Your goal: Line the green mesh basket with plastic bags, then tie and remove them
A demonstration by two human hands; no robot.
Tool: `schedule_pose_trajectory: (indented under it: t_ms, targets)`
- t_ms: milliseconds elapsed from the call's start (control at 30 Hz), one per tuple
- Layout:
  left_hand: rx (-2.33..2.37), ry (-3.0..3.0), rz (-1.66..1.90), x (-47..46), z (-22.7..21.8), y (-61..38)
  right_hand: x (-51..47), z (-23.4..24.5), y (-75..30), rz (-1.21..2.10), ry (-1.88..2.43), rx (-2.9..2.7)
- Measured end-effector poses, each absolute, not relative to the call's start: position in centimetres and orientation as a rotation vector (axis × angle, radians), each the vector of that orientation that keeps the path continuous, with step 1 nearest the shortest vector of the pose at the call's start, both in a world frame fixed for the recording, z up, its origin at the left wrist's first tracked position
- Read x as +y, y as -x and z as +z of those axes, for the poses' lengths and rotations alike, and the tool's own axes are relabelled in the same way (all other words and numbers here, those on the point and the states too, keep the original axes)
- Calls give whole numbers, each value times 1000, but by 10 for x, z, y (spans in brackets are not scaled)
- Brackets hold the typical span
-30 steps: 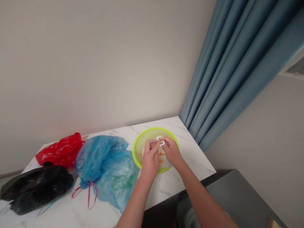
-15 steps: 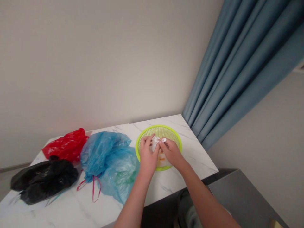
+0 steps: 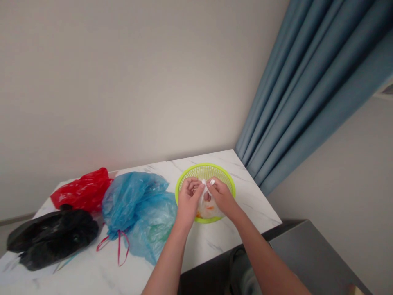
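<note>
A white, translucent plastic bag [image 3: 215, 209] lies inside a lime-green mesh basket [image 3: 229, 174], with orange marks or contents showing through it. Over the basket, my left hand [image 3: 190, 196] pinches the gathered top of the bag between thumb and fingers. Close beside it, my right hand [image 3: 221, 197] is closed on the same gathered plastic, and a small white end sticks up above its fingers. What exactly lies inside the bag cannot be made out.
Left of the basket lie crumpled blue plastic bags [image 3: 135, 200] with pink drawstrings, a red bag [image 3: 84, 190] and a black bag [image 3: 55, 237]. They rest on a white marbled table [image 3: 211, 241]. Blue curtains [image 3: 294, 98] hang at the right; a dark grey surface [image 3: 313, 258] stands below.
My hands have drawn slightly apart, pulling the bag's top between them, and more of the bag's lower part shows. The view has shifted slightly.
</note>
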State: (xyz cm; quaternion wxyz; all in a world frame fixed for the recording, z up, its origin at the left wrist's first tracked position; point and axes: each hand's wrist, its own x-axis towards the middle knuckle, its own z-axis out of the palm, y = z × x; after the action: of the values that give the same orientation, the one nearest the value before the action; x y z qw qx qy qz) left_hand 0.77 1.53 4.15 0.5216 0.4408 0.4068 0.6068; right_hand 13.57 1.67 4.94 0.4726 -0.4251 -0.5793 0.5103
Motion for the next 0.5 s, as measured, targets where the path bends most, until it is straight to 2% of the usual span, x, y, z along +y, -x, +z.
schedule_pose_trajectory:
  t_ms: [133,367,500]
  targets:
    - [1019,-1167,1333,17,37,-6,16,51,-136,1242,1033,-1425]
    - [1194,-1314,1414,13,34,-3,21,42,-138,1251,1100,-1256]
    - [1212,-1437,1331,11,34,-2,22,44,-140,1212,1102,-1271]
